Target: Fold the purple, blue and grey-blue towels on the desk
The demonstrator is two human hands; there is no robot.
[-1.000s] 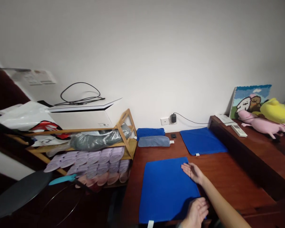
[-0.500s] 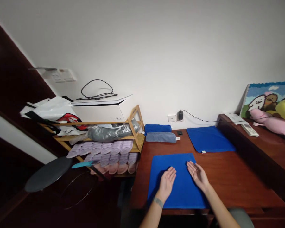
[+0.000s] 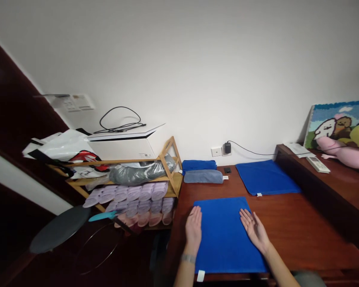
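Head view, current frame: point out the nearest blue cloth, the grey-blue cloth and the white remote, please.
Nearest blue cloth (image 3: 224, 237): head view, middle of its spread surface.
Grey-blue cloth (image 3: 203, 176): head view, middle of its long side.
White remote (image 3: 318, 164): head view, middle of its upper face.

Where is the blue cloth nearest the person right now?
In the head view, that blue cloth lies spread low, right of centre, on the table, between the left hand and right hand, nearer the person than the grey-blue cloth.
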